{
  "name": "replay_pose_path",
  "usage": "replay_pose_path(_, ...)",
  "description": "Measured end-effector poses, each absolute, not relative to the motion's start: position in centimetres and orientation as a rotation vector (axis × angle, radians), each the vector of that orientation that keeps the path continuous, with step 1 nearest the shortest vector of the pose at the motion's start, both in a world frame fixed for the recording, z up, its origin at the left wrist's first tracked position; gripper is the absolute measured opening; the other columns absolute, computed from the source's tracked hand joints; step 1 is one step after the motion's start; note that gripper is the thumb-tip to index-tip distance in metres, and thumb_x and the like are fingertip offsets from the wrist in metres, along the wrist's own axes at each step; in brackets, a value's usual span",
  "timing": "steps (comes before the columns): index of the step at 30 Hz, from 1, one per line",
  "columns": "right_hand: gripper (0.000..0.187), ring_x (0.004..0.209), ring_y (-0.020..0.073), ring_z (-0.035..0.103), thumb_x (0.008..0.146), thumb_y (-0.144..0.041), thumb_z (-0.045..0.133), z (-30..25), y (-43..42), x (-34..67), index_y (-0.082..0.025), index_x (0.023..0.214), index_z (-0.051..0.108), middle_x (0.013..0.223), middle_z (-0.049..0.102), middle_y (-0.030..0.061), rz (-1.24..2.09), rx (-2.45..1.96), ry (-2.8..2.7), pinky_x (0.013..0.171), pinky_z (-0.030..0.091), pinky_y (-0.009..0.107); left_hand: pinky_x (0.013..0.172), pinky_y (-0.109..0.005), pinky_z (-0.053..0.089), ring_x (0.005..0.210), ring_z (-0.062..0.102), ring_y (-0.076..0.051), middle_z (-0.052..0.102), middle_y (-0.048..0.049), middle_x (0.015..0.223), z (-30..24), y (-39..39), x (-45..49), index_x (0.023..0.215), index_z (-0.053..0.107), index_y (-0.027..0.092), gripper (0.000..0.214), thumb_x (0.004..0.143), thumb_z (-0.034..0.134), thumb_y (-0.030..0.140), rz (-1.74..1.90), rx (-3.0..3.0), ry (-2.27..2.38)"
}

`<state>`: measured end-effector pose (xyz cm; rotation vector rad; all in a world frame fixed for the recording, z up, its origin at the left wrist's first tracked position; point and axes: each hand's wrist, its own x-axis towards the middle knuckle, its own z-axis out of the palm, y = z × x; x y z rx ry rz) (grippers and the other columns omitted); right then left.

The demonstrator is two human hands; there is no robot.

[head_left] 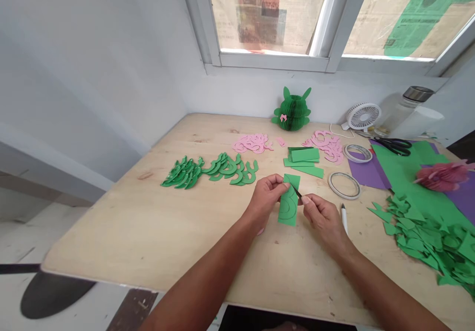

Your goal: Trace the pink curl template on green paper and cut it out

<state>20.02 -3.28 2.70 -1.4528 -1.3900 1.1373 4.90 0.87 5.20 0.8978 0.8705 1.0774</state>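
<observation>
In the middle of the frame, the left hand (267,192) pinches a green paper strip (288,207) with curved lines. The right hand (322,216) grips a thin dark stick (297,192) that touches the strip. A pale wooden table (148,222) lies under them. White walls (92,73) and a paper-covered window (274,24) fill the top.

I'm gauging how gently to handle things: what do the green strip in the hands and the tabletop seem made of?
Green strip: probably thin matte craft paper or light card; it hangs flat, pinched by the left hand, while a thin dark tool in the right hand touches it. Tabletop: pale, matte plywood by the look, with grain and knots.
</observation>
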Motion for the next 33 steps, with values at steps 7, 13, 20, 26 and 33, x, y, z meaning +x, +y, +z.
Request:
replay_pose_path(7,0.041,0.048,0.0092,0.023,0.087,-0.051,0.045,2.91,-3.22,19.95,-0.013,0.088,0.062,0.053,0.026,-0.0066,1.137,-1.438,-1.398,0.044,0.016,0.024,0.057,-0.021,0.043,0.055,0.052,-0.009,0.057,0.0021,0.060,5.20,0.80,4.92,0.063,0.049,0.017,0.021,0.068,0.066,0.028,1.079,0.888,0.855)
replay_pose_path(13,0.039,0.046,0.0090,0.024,0.087,-0.052,0.045,2.76,-3.20,19.95,-0.015,0.081,0.058,0.052,0.028,-0.0069,1.176,-1.424,-1.357,0.044,0.017,0.024,0.057,-0.021,0.044,0.051,0.049,-0.008,0.055,0.0037,0.058,5.26,0.88,4.97,0.063,0.050,0.017,0.021,0.066,0.068,0.028,1.106,0.846,0.842)
replay_pose_path(20,0.043,0.048,0.0098,0.026,0.085,-0.055,0.046,2.78,-3.04,19.79,-0.020,0.062,0.042,0.053,0.031,-0.0056,1.196,-1.347,-1.302,0.045,0.019,0.025,0.061,-0.023,0.045,0.056,0.053,-0.010,0.057,0.0013,0.062,4.65,1.02,4.96,0.063,0.051,0.016,0.026,0.065,0.072,0.032,1.060,0.805,0.799)
replay_pose_path(26,0.042,0.049,0.0092,0.024,0.085,-0.055,0.048,2.65,-3.00,19.86,-0.019,0.064,0.045,0.053,0.029,-0.0064,1.245,-1.322,-1.284,0.046,0.018,0.024,0.061,-0.024,0.046,0.056,0.055,-0.010,0.059,-0.0001,0.064,4.42,1.08,4.87,0.064,0.051,0.015,0.028,0.064,0.074,0.031,1.017,0.717,0.727)
replay_pose_path(33,0.044,0.048,0.0094,0.023,0.084,-0.058,0.048,2.30,-2.94,19.90,-0.020,0.062,0.042,0.051,0.028,-0.0067,1.267,-1.298,-1.270,0.045,0.018,0.025,0.060,-0.023,0.044,0.058,0.055,-0.010,0.058,-0.0001,0.064,4.31,1.15,4.74,0.065,0.051,0.015,0.028,0.064,0.076,0.029,0.923,0.630,0.638)
